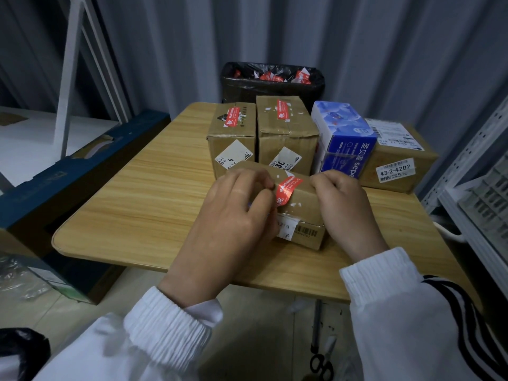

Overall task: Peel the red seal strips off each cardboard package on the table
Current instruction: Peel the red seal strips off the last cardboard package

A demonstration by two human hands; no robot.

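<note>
**Wood-grain table, one small package under both hands**

Grey corrugated wall closes off the back of the head view, and a light wood-grain table fills the middle.

At the centre of the table, toward 6 o'clock, lies a small cardboard package. A red seal strip runs slantwise over its top edge, and its lower end curls up off the cardboard. The left hand covers the package's left part with its fingers curled, thumb and forefinger pinching the strip's left edge. The right hand grips the package's right end, fingers bent over the top. Both wrists wear white ribbed cuffs.

Behind it, toward 12 o'clock, two taller cartons stand side by side and touching. The left carton bears a red strip on its top, and the right carton bears another red strip across taped flaps. At 1 o'clock a blue tissue box leans against the right carton. At 2 o'clock sits a flat carton with white labels.

Beyond the table's far edge, at 12 o'clock, a bin lined with a black bag holds a heap of peeled red strips.

At 9 o'clock a long dark blue box lies beside the table. At 3 o'clock stands white metal shelving. Scissors lie on the floor at 5 o'clock.
</note>
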